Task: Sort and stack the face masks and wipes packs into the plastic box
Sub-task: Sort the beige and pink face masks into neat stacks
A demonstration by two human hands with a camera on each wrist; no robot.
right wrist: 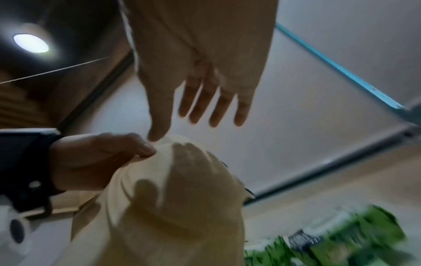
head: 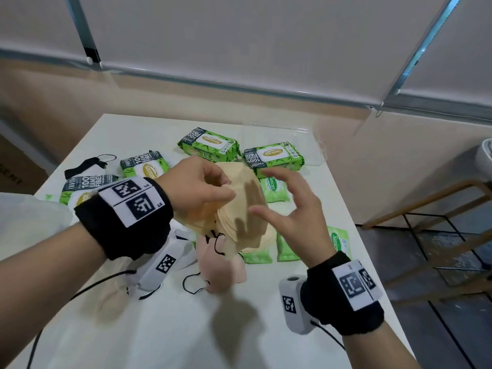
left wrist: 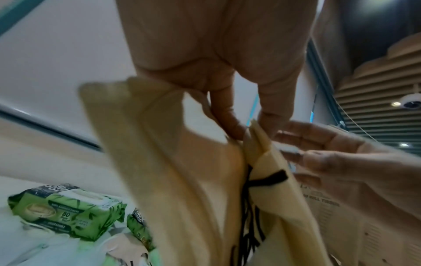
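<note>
Black wristbands with printed square markers (head: pixel 134 202) sit nearest the lens on both forearms. Left hand (head: pixel 198 186) pinches the upper edge of a stack of beige fabric face masks with black ear loops (head: pixel 243 209), held above the white counter (head: pixel 173 328). Right hand (head: pixel 290 209) hovers just beside the stack, fingers spread and relaxed, holding nothing. Green wipes packs (head: pixel 209 143) lie on the counter beyond the hands; a clear plastic box (head: pixel 314 145) stands at the far right edge. Pink masks (head: pixel 222 267) lie beneath the stack.
</note>
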